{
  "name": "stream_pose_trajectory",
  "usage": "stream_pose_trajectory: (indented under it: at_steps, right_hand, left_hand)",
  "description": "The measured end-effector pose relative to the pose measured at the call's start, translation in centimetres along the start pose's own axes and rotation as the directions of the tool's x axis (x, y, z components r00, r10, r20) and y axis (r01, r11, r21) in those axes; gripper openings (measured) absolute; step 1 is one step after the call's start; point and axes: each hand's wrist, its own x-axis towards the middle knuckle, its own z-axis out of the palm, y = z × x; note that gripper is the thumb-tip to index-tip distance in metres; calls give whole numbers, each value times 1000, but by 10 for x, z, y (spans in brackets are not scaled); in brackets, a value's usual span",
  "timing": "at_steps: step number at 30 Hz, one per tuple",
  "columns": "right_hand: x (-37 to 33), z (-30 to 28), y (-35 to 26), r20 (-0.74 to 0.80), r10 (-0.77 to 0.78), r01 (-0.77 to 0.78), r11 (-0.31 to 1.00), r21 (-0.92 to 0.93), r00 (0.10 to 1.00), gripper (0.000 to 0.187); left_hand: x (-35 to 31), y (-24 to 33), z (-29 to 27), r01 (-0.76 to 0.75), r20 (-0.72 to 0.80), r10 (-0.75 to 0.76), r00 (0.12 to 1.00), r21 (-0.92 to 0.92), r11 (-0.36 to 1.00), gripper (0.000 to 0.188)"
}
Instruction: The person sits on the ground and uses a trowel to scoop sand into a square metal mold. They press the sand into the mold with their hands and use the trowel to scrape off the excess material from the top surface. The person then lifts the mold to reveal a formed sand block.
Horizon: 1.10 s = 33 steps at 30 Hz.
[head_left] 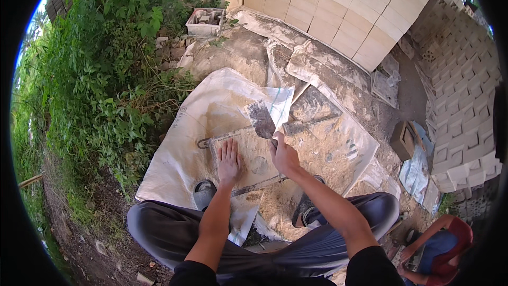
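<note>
Over the sandy sheet (172,167) mid-frame, our left grip (229,164) is flat, our right grip (286,158) holds a scraper (262,120); plants (100,69) grow upper left, blocks (338,8) top right.

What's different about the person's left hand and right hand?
The left hand is flat with its fingers stretched out, while the right hand is curled around the handle of a scraper. The left hand holds nothing, but the right hand grips that tool, its broad blade pointing away from the person. Both hands are bare.
</note>
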Motion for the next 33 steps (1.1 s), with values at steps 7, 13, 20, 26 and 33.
stream_pose_trajectory:
  at_steps: [7,13,20,26,33]
  right_hand:
    - [-14,107,35,-34,39,-44,986,-158,999,46]
    - [-30,103,48,-176,-15,-5,993,-115,984,49]
    - [-27,95,27,-58,45,-56,980,-191,997,46]
    - [-23,94,23,-233,-55,20,988,-152,971,46]
    - [-27,90,18,32,103,-96,979,-181,994,46]
  left_hand:
    - [1,4,-6,3,-15,-3,1000,-48,999,53]
    - [1,3,-3,10,-20,-10,1000,-33,999,53]
    - [1,-3,1,19,-19,-19,1000,-2,1000,54]
    - [1,1,-1,17,-9,-17,1000,15,1000,54]
    - [-1,0,-3,5,-8,-5,1000,17,1000,53]
